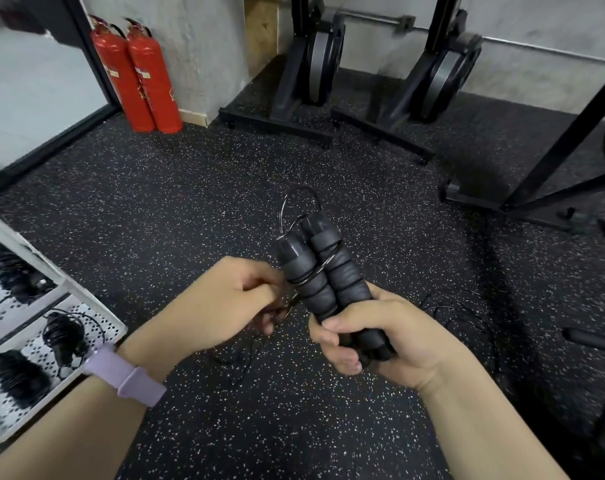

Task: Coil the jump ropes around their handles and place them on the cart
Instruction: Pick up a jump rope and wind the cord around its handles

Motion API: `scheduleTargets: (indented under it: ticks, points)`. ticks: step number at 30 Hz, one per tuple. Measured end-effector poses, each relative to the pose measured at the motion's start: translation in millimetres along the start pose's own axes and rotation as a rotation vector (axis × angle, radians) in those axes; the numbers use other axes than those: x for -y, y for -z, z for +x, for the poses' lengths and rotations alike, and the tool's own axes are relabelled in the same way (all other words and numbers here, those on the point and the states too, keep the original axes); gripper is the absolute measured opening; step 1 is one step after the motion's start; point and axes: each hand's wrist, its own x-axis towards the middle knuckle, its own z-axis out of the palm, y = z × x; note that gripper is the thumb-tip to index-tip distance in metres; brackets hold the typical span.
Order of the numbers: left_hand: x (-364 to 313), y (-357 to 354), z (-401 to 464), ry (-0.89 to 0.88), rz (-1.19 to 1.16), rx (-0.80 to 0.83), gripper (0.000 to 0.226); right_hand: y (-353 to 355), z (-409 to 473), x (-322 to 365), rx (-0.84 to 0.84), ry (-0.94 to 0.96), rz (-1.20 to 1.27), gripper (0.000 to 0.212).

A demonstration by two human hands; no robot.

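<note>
Jump-rope handles (pixel 323 271), two black foam grips side by side, stand tilted up out of the right hand (pixel 373 341), whose fingers curl tight round their lower ends. Thin black cord (pixel 314 273) crosses the handles above that grip and loops over their tops. Just left of the grip, the left hand (pixel 221 299) pinches the cord's loose run. Farther left sits the white cart (pixel 96 306), holding other coiled ropes.
</note>
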Motion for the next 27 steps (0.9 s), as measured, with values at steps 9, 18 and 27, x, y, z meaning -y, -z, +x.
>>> scheduleTargets:
  ticks: [9,18,27]
  points:
    - [-25,-14,0,-0.177,-0.795,-0.048,0.051,-10,4,-3,0.137,-0.159,0.079,0.043]
    - [-26,-6,-5,-0.153,-0.83,0.094,0.086,-14,2,-6,0.108,-0.132,-0.097,0.014]
    - [-16,-41,4,-0.059,-0.189,-0.169,0.086,-2,-4,6,0.086,0.011,0.082,0.044]
